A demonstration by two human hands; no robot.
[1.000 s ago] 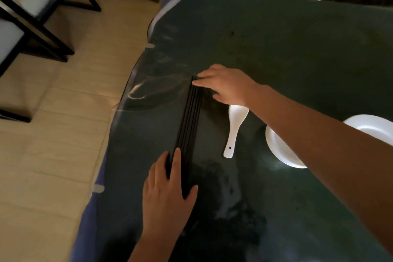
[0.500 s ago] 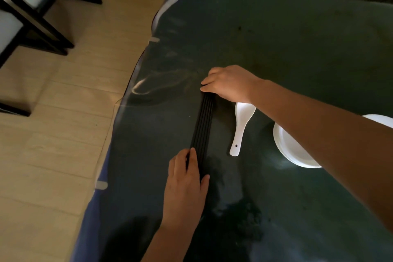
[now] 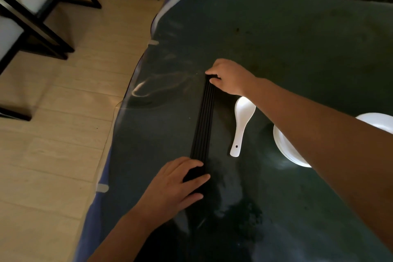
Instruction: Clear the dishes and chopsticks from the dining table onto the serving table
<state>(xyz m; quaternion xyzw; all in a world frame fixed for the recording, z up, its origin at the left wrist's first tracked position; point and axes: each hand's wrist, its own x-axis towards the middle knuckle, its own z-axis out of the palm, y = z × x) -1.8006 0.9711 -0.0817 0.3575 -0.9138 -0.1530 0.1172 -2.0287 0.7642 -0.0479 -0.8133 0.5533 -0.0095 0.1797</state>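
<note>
— Dark glass-topped dining table [image 3: 276,49], bundle of thin black chopsticks [image 3: 204,121] lying flat; left hand [image 3: 176,185] and right hand [image 3: 229,76] pinching opposite ends.

— Light, stiff, probably slippery; best gripped mid-bundle, squeezed together.

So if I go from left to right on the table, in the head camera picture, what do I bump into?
Chopsticks → spoon → plates
</note>
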